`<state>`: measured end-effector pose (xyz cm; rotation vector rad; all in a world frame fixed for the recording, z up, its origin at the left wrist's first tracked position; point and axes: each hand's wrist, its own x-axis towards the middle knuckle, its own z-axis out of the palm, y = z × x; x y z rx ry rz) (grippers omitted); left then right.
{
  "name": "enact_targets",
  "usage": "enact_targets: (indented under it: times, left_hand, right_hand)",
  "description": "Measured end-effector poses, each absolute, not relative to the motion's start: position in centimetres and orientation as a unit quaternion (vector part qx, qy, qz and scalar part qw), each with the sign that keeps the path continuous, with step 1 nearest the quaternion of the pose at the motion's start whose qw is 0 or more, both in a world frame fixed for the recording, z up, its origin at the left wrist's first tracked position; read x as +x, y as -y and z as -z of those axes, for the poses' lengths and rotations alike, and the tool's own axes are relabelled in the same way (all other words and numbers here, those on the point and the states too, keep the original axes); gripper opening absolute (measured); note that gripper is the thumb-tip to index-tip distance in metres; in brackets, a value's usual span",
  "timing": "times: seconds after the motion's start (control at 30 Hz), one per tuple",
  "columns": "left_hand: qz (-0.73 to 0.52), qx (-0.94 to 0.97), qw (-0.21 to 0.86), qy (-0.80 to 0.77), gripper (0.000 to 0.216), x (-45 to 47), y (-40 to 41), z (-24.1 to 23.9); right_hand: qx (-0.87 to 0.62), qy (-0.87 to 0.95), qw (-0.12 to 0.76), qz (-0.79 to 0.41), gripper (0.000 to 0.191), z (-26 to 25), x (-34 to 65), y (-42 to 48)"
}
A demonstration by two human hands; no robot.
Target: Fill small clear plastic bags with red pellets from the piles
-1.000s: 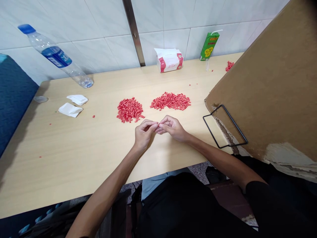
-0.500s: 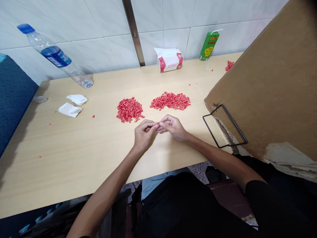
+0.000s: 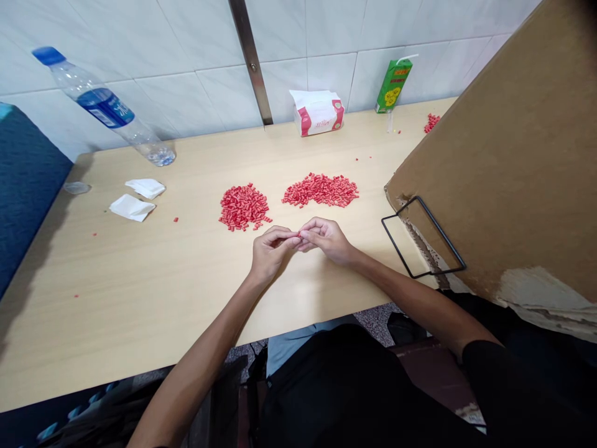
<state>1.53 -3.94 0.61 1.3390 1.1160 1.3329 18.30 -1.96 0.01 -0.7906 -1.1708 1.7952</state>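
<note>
The left hand [image 3: 271,252] and right hand [image 3: 325,241] are together above the table [image 3: 140,292], curled inward with their fingertips meeting. A tiny red pellet [image 3: 299,234] shows pinched between them, though the fingers hide most of it. Just beyond the hands lie two heaps of similar pellets, well apart from the fingers and close beside each other. The left heap [image 3: 243,207] is the more compact, while the right heap [image 3: 320,190] spreads wider. A small cluster [image 3: 431,123] sits at the far right edge of the table, next to a large cardboard sheet [image 3: 504,155] that leans in from the right and carries a black wire frame [image 3: 422,238] on its lower edge. Stray pellets are dotted around the tabletop, including one [image 3: 176,219] to the left of the heaps. Two crumpled tissues [image 3: 132,207] lie further left, near a small clear disc [image 3: 77,188]. Along the far edge, against the tiled wall [image 3: 196,37], are a plastic water bottle [image 3: 106,107] on its side with a blue cap, a tissue pack [image 3: 317,113], and a green drink carton [image 3: 390,86] with a straw. A blue cloth [image 3: 25,193] hangs at the left.
</note>
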Motion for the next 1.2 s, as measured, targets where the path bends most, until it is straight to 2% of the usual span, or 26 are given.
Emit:
enact_targets:
  times: [0.13, 0.63, 1.2]
  left_hand:
    - [-0.532, 0.508, 0.5, -0.457, 0.016, 1.59, 3.93, -0.66]
    - [-0.515, 0.467, 0.562, -0.449, 0.018, 1.51, 3.84, -1.1]
    - [-0.518, 0.491, 0.53, -0.457, 0.018, 1.55, 3.89, -0.95]
  right_hand:
    - [-0.311, 0.463, 0.417, -0.717, 0.04, -0.14, 18.41, 1.96]
    - [-0.295, 0.479, 0.407, -0.719, 0.037, -0.23, 18.67, 1.87]
    - [-0.307, 0.502, 0.408, -0.698, 0.041, 0.0, 18.56, 1.88]
